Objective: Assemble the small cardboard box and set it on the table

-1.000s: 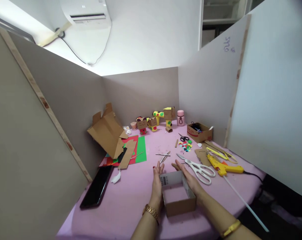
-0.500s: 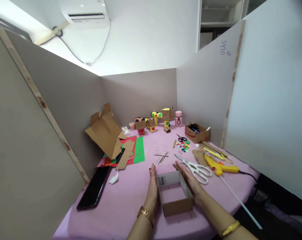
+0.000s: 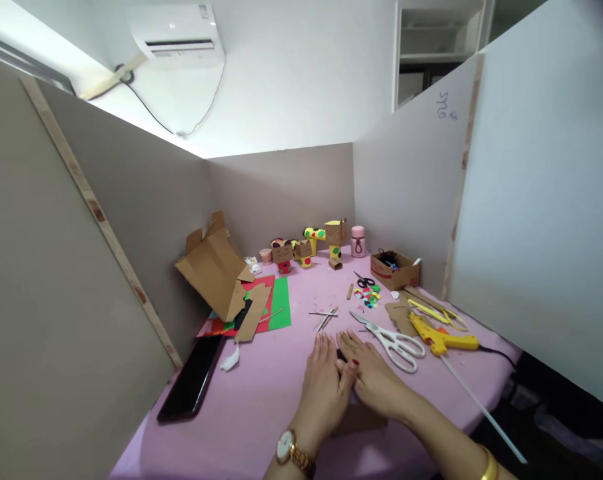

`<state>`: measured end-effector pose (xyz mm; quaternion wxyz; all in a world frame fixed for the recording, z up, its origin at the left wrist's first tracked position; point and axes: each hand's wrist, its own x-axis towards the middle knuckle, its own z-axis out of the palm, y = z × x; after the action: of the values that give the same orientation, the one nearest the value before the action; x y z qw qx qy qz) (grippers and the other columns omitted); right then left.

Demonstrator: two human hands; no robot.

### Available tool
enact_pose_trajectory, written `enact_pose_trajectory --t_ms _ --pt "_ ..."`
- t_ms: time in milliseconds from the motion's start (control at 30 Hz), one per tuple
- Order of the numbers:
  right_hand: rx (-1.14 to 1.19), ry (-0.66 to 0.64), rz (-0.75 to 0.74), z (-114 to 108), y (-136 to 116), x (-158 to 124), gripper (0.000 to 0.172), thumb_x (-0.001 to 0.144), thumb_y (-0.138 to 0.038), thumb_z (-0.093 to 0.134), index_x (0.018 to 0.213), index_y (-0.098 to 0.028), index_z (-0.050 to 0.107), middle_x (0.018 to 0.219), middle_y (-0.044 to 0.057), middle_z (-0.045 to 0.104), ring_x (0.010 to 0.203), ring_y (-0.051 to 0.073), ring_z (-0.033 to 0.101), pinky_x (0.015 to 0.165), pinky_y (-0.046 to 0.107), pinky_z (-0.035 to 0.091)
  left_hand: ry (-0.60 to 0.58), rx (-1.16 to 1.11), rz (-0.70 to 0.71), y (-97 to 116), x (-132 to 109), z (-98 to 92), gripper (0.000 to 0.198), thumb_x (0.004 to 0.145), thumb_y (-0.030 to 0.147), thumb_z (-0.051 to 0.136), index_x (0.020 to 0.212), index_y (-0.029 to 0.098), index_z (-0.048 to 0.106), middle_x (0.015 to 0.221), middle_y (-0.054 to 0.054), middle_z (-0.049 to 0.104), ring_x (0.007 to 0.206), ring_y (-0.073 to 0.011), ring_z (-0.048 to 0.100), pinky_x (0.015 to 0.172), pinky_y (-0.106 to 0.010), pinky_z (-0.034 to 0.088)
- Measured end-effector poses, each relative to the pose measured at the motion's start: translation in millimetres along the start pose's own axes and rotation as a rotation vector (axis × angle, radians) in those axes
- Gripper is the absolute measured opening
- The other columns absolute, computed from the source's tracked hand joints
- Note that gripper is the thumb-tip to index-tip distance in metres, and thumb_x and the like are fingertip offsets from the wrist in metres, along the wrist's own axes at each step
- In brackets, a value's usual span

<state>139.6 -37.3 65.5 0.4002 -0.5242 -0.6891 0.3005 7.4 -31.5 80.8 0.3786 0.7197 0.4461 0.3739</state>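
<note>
A small brown cardboard box frame (image 3: 360, 420) rests on the pink tablecloth close to me, mostly covered by both hands. My left hand (image 3: 326, 387) lies palm down over its left side, fingers stretched forward, thumb with red nail pointing right. Over the right part, my right hand (image 3: 378, 380) is spread flat too, its fingers touching or nearly touching the left thumb. Neither hand grips anything that I can see. White-handled scissors (image 3: 394, 341) lie just beyond my right hand. Thin sticks (image 3: 325, 316) are crossed ahead of the fingers.
To the right are a yellow glue gun (image 3: 444, 337) with a long glue stick and a box of odds and ends (image 3: 395, 272). A black tablet-like device (image 3: 191, 380), coloured sheets (image 3: 280, 303) and folded cardboard (image 3: 214, 270) lie left. Cardboard animal figures (image 3: 282, 255) stand behind.
Both hands have moved from the outer sides of the cardboard box frame to lie flat over its top. The view has shifted slightly.
</note>
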Motion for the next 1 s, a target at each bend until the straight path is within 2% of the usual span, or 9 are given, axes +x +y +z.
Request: enact_pose_trajectory --t_ms 100,233,333,467,533,633,767,867,1000 --pt "0.019 0.002 0.001 -5 -2 1 0.058 0.085 -0.041 0.049 0.136 -0.016 0.043 0.148 0.011 0.032 0.140 0.026 0.017 0.112 0.048 0.001 0.007 -0.031 0.002 -2 2 -4.8 0.078 0.080 0.057 0.050 0.139 0.009 0.035 0.152 -0.011 0.017 0.141 -0.0217 0.005 0.113 -0.033 -0.003" --pt "0.135 0.052 0.006 -29 6 -7 0.073 0.088 -0.055 0.038 0.146 -0.014 0.019 0.155 0.008 0.012 0.142 0.019 0.004 0.113 0.040 -0.002 0.029 -0.122 -0.014 -13 -6 -27.8 0.093 0.078 0.068 0.043 0.146 0.016 0.005 0.154 -0.003 -0.007 0.140 -0.0192 -0.013 0.112 -0.035 -0.007" --pt "0.265 -0.093 0.007 -43 20 -24 0.105 0.070 -0.060 0.063 0.147 -0.016 0.007 0.155 0.010 0.010 0.141 0.023 0.009 0.112 0.041 0.012 -0.146 -0.241 -0.032 -26 -21 -41.7 0.124 0.060 0.068 0.066 0.145 0.019 -0.010 0.154 -0.012 0.010 0.141 -0.0265 0.008 0.113 -0.041 0.013" --pt "0.424 -0.243 0.016 -39 30 -38 0.128 0.052 -0.047 0.082 0.145 -0.012 0.001 0.152 0.014 0.021 0.137 0.027 0.027 0.110 0.037 0.023 -0.383 -0.428 0.004 -38 -31 -38.4 0.135 0.057 0.044 0.081 0.141 0.021 -0.023 0.153 -0.013 0.017 0.138 -0.0247 0.023 0.112 -0.038 0.017" --pt "0.491 -0.253 0.043 -35 26 -34 0.127 0.055 -0.047 0.081 0.146 -0.012 0.000 0.152 0.015 0.022 0.137 0.026 0.027 0.109 0.035 0.025 -0.378 -0.512 -0.004 -38 -26 -34.4 0.136 0.058 0.041 0.082 0.140 0.020 -0.025 0.152 -0.015 0.017 0.136 -0.0248 0.027 0.111 -0.037 0.022" --pt "0.572 -0.234 0.132 -40 17 -18 0.117 0.063 -0.054 0.073 0.147 -0.014 0.002 0.152 0.015 0.022 0.138 0.027 0.024 0.108 0.038 0.027 -0.327 -0.614 -0.148 -30 -10 -38.4 0.140 0.055 0.047 0.082 0.140 0.020 -0.026 0.151 -0.017 0.021 0.132 -0.0271 0.036 0.106 -0.037 0.031" --pt "0.643 -0.247 0.236 -56 12 15 0.102 0.070 -0.056 0.066 0.147 -0.018 0.010 0.147 0.017 0.035 0.127 0.030 0.043 0.100 0.043 0.036 -0.311 -0.593 -0.331 -17 17 -58.3 0.120 0.068 0.048 0.073 0.144 0.015 -0.015 0.144 -0.019 0.036 0.126 -0.0261 0.044 0.103 -0.037 0.035" --pt "0.680 -0.261 0.250 -62 15 43 0.096 0.071 -0.050 0.068 0.146 -0.021 0.016 0.143 0.016 0.041 0.120 0.031 0.049 0.096 0.046 0.038 -0.288 -0.580 -0.321 -13 41 -70.3 0.115 0.072 0.043 0.069 0.143 0.014 -0.015 0.141 -0.018 0.040 0.125 -0.0256 0.044 0.101 -0.036 0.037" --pt "0.751 -0.260 0.166 -62 17 90 0.100 0.061 -0.032 0.075 0.145 -0.020 0.022 0.143 0.013 0.043 0.125 0.027 0.044 0.099 0.038 0.036 -0.236 -0.566 -0.226 -16 82 -76.8 0.115 0.067 0.029 0.070 0.144 0.015 -0.015 0.146 -0.015 0.034 0.128 -0.0226 0.040 0.105 -0.032 0.031"
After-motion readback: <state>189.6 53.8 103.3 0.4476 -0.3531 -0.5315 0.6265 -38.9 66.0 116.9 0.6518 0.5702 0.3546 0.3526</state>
